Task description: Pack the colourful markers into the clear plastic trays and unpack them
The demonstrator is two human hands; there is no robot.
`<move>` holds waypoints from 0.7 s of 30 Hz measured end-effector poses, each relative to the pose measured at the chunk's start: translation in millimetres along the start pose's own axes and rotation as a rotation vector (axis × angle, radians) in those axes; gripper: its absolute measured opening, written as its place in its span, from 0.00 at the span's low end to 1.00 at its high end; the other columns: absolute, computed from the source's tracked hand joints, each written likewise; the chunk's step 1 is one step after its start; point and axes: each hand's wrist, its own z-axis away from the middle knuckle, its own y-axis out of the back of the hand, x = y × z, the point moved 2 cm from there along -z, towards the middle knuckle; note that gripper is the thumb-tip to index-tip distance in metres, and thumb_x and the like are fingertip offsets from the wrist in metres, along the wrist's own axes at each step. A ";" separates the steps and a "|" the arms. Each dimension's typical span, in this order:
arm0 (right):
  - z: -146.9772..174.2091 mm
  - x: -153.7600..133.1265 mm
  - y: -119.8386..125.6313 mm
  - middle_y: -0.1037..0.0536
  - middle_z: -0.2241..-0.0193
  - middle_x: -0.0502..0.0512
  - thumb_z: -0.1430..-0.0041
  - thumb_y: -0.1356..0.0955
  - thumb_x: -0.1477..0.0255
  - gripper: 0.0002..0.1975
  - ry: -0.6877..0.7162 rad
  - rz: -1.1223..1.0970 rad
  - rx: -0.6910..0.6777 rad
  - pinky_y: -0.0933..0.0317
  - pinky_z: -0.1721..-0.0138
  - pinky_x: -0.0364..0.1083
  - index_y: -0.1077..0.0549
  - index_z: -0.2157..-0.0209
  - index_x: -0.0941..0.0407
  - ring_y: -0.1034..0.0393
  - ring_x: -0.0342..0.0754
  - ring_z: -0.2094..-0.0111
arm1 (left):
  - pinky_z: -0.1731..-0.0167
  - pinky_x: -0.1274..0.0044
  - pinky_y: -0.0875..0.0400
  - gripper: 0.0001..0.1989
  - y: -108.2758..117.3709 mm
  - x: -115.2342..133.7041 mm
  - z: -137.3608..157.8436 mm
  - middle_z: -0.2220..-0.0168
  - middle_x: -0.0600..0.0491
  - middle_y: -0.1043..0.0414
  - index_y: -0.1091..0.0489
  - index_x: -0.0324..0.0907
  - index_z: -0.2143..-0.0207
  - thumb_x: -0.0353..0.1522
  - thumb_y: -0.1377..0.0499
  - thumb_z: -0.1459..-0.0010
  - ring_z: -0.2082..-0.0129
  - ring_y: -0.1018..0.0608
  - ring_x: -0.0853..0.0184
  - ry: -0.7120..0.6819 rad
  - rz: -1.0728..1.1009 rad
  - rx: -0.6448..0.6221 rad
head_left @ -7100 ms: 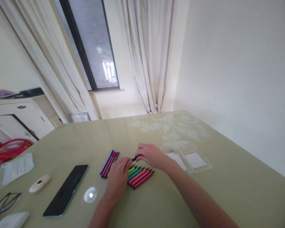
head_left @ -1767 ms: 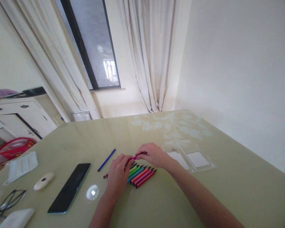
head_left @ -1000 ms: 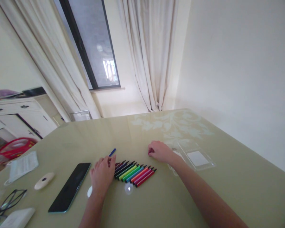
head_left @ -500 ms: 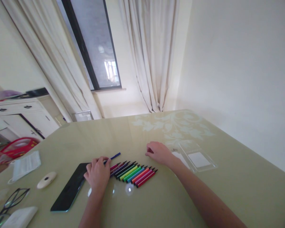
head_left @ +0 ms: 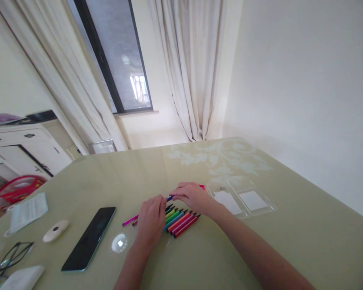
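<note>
A blue felt-tip pen (head_left: 170, 198) spans the gap between my two hands, its ends covered by fingers. My left hand (head_left: 151, 219) is closed around its left end, above the row of pens. My right hand (head_left: 195, 197) pinches the other end. Beneath them several coloured felt-tip pens (head_left: 184, 225) lie side by side on the table, partly hidden by my left hand. A pink pen (head_left: 129, 220) sticks out left of that hand. Something red-pink (head_left: 202, 187) shows just behind my right hand, mostly covered.
An open clear plastic case (head_left: 248, 201) with white inserts lies to the right. On the left are a black phone (head_left: 89, 239), a round cream object (head_left: 56, 230), a face mask (head_left: 28, 211), glasses (head_left: 13, 257) and a white object (head_left: 22, 278). A wall borders the right side.
My left hand has moved right with the blue pen, from beside the phone to over the row. My right hand has shifted slightly left and now grips the pen's other end.
</note>
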 end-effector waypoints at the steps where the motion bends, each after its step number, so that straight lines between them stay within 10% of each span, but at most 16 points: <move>1: 1.0 4.0 2.0 0.17 0.60 0.54 0.31 0.32 0.72 0.10 0.004 0.008 0.009 0.34 0.55 0.43 0.17 0.55 0.52 0.24 0.46 0.59 | 0.61 0.70 0.36 0.21 1.8 -2.9 -0.5 0.70 0.51 0.24 0.31 0.45 0.69 0.39 0.58 0.27 0.65 0.23 0.59 0.043 -0.051 -0.017; 9: 9.9 48.2 25.7 0.17 0.65 0.52 0.37 0.29 0.72 0.05 -0.368 -0.014 0.352 0.34 0.58 0.45 0.19 0.60 0.55 0.24 0.47 0.66 | 0.64 0.67 0.37 0.24 31.6 -44.1 3.4 0.66 0.46 0.20 0.27 0.43 0.68 0.43 0.56 0.28 0.62 0.19 0.53 0.515 -0.505 0.041; 21: 10.0 47.6 -22.4 0.19 0.51 0.58 0.31 0.39 0.79 0.18 -0.330 0.185 0.018 0.38 0.45 0.45 0.21 0.50 0.55 0.27 0.49 0.49 | 0.59 0.66 0.34 0.17 17.1 -54.5 6.5 0.57 0.45 0.24 0.26 0.43 0.60 0.42 0.52 0.31 0.52 0.24 0.51 0.541 -0.419 -0.063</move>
